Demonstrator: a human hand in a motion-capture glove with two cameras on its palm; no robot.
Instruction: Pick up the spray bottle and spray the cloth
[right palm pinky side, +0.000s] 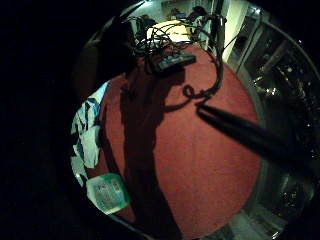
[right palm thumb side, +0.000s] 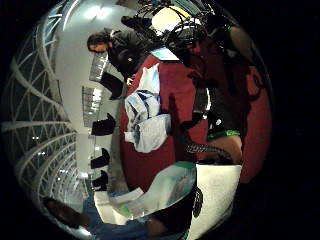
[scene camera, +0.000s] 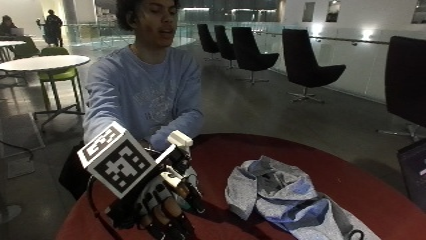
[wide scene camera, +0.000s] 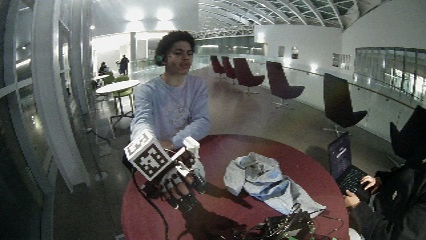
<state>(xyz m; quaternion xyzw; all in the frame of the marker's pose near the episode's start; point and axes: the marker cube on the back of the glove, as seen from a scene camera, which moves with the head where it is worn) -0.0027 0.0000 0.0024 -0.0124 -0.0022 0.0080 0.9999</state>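
Red and round, the surface (scene camera: 373, 190) carries one cloth (scene camera: 286, 197) and one spray bottle (right palm pinky side: 107, 192). The cloth is soft and crumpled, light blue with grey and white parts, and it lies in a loose heap near the middle of the surface. The spray bottle is pale plastic with a printed label; in the palm views it lies on the red surface near the edge, just beside the cloth. In the outside view the hand hides it. One hand (scene camera: 166, 200) in a black glove hangs over the surface near the person, beside the cloth and apart from it. Its fingers (scene camera: 178, 207) point down, spread and relaxed, and they hold nothing.
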